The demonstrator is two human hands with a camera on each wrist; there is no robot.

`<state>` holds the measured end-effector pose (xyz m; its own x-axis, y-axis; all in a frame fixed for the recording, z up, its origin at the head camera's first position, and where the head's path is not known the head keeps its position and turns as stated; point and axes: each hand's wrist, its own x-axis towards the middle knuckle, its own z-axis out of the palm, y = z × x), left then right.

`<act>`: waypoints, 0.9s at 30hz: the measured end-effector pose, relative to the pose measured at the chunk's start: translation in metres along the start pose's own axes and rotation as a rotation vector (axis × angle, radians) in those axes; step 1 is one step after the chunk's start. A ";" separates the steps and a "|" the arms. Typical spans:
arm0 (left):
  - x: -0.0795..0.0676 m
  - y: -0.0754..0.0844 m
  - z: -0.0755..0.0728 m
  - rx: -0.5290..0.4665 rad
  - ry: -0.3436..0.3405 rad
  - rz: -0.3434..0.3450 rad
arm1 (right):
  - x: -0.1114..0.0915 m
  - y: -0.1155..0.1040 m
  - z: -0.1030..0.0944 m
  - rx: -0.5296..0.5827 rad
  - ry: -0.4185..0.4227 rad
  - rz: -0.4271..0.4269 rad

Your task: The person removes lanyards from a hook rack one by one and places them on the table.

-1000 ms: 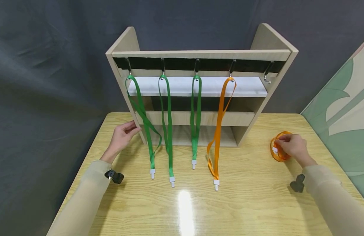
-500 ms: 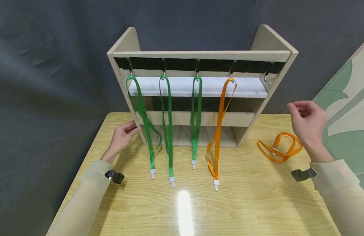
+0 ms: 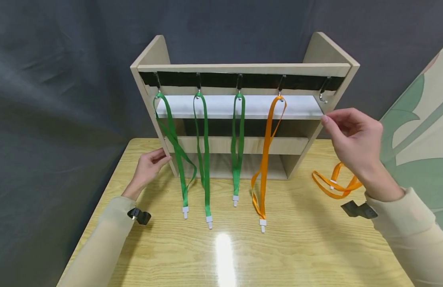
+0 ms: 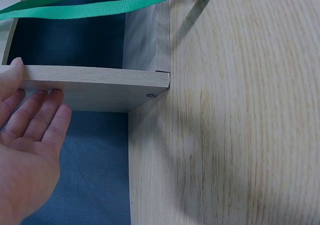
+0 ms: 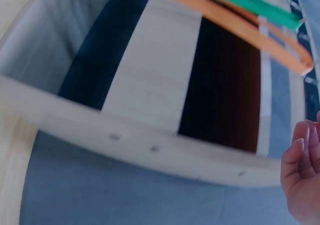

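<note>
The left hand (image 3: pixel 148 164) pinches the wooden rack (image 3: pixel 257 69) left of centre, the right hand (image 3: pixel 355 137) hangs loosely curled, seemingly unladen, beside its right edge, apparently a reaching step needing careful finger placement next, the loose orange lanyard (image 3: pixel 335 173) lying centre right.

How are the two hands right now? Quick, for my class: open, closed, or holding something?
Left hand: closed, holding the left side panel of the wooden shelf unit.
Right hand: curled closed, nothing visible in it.
</note>
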<state>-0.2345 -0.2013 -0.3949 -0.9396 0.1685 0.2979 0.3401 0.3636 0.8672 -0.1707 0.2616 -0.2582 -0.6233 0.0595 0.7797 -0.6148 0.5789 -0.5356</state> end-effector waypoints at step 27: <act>0.001 0.000 0.001 0.005 -0.004 -0.031 | 0.019 -0.020 0.049 -0.107 -0.241 0.025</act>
<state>-0.2349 -0.2005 -0.3948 -0.9495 0.1604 0.2696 0.3112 0.3736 0.8739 -0.1937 0.2113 -0.2481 -0.7426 -0.1129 0.6602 -0.5512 0.6630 -0.5065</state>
